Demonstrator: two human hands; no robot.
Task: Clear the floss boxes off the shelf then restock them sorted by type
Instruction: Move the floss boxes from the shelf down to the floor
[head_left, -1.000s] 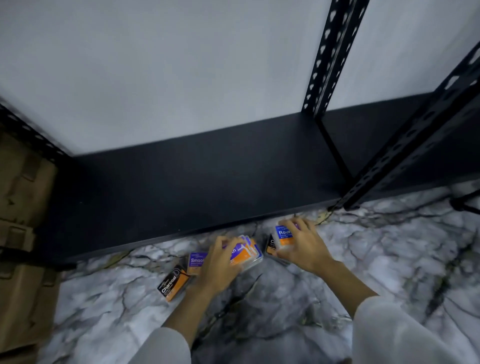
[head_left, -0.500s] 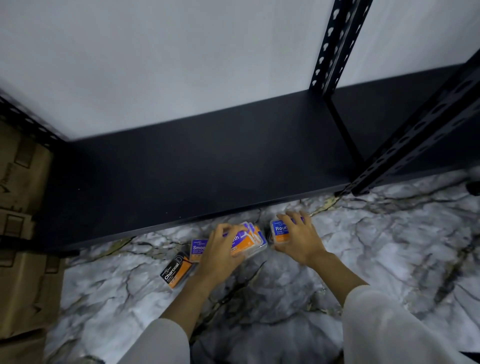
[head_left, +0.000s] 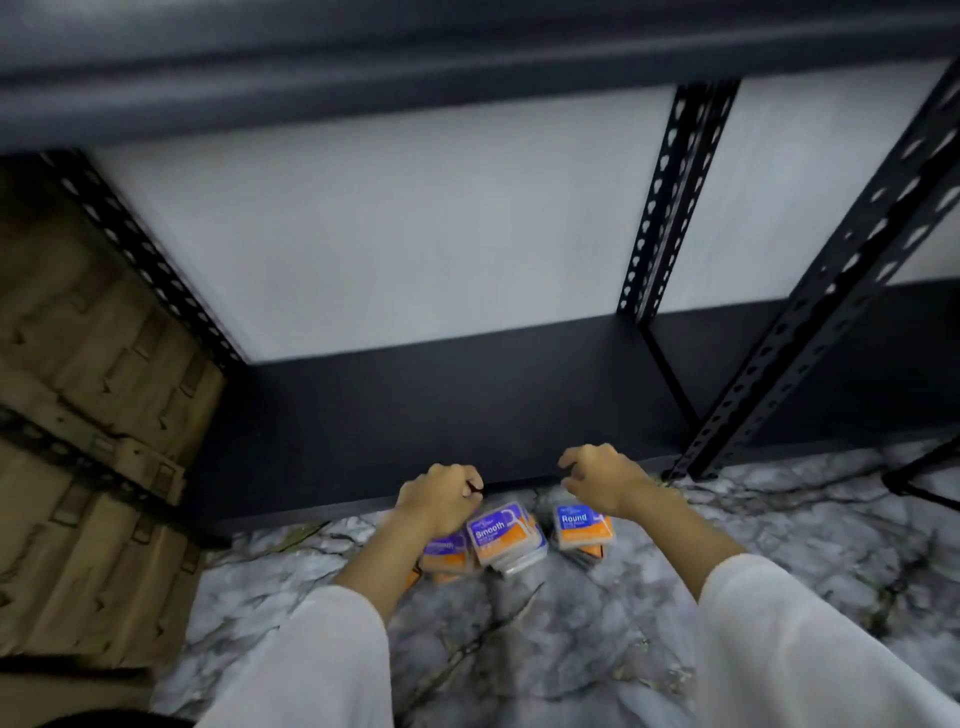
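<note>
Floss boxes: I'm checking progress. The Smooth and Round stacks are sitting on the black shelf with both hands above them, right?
Not quite. The head view shows the Smooth stack and Round stack on the marble floor in front of the black shelf, which is bare. Both hands are above them.

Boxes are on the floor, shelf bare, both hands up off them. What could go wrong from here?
1. The Smooth stack sits fanned and tilted; a careless grab could scatter it.
2. It lies close to the Round stack, so types could mix.
3. The left hand hides boxes beneath; one may get missed.

A storeroom or shop backroom: black slotted-steel shelving (head_left: 670, 197), stacked cardboard cartons (head_left: 88, 415), marble-patterned floor (head_left: 623, 623).
</note>
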